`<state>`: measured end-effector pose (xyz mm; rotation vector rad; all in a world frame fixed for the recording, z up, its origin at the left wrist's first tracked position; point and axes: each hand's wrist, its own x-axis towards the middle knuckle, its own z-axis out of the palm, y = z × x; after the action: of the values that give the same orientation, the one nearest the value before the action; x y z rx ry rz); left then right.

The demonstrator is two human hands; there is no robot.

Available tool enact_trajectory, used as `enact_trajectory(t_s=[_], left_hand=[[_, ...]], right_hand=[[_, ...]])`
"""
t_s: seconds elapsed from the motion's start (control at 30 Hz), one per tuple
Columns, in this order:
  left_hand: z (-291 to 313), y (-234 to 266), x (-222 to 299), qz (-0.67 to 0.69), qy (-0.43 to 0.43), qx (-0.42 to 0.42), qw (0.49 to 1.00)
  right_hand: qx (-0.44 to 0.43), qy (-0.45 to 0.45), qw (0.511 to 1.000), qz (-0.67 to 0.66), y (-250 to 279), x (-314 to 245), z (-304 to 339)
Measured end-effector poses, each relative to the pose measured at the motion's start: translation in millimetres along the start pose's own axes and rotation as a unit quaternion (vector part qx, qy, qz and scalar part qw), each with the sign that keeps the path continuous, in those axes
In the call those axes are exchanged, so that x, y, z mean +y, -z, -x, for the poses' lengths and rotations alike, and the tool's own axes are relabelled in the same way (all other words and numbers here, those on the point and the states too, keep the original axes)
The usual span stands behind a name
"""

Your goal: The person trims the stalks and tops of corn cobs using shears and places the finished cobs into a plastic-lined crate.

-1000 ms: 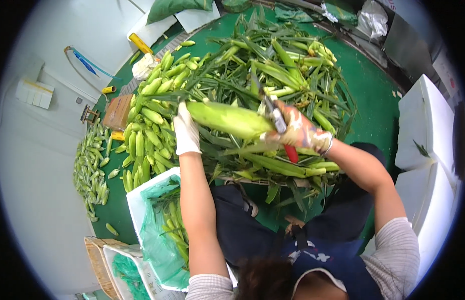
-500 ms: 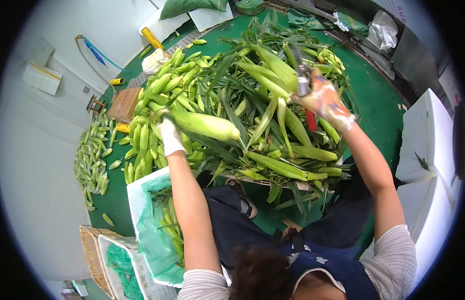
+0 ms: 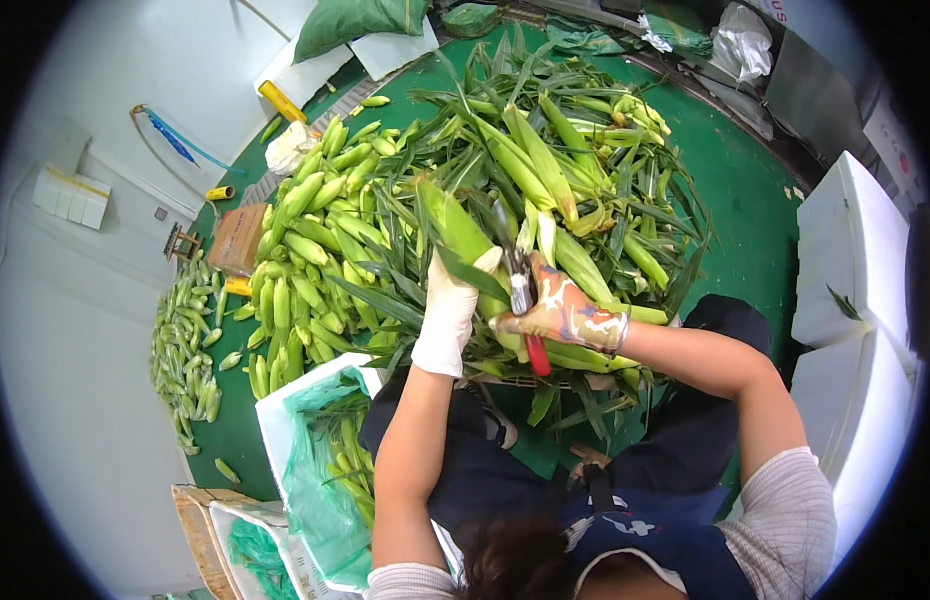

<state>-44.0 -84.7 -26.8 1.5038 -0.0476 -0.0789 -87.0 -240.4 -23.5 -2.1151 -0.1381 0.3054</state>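
Over the near part of the leafy pile, my left hand (image 3: 451, 312), in a white glove, is closed around a green ear of corn (image 3: 455, 228) in its husk. The ear points away and to the left, a broad leaf lying across its near end. My right hand (image 3: 570, 312), in a patterned orange and white glove, grips pruning shears (image 3: 520, 292) with a red handle. The shears' metal part is against or very near the ear, just right of my left fingers. Whether the blades touch the stalk is hidden.
Trimmed ears (image 3: 285, 300) are heaped to the left, with smaller wrapped-looking ears (image 3: 185, 345) beyond. A cardboard box (image 3: 237, 240) stands beside them. Near left is a white foam box (image 3: 275, 425) lined with green plastic. White foam boxes (image 3: 850, 260) stand at right.
My left hand has come right and nearer from above the trimmed heap, where it held an ear. My right hand has brought the shears left and nearer. The hands are now together.
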Motion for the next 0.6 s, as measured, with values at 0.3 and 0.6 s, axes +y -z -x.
enact_trajectory(t_s=[0.3,0.6], left_hand=[[9.4,40.1,2.2,-0.174,0.015,-0.062,0.983],[23.3,10.7,20.1,0.011,0.171,-0.254,0.952]], right_hand=[[-0.148,0.05,0.988,0.017,42.0,16.6,-10.4],[-0.216,0.165,0.962,-0.023,75.0,24.8,-8.6]])
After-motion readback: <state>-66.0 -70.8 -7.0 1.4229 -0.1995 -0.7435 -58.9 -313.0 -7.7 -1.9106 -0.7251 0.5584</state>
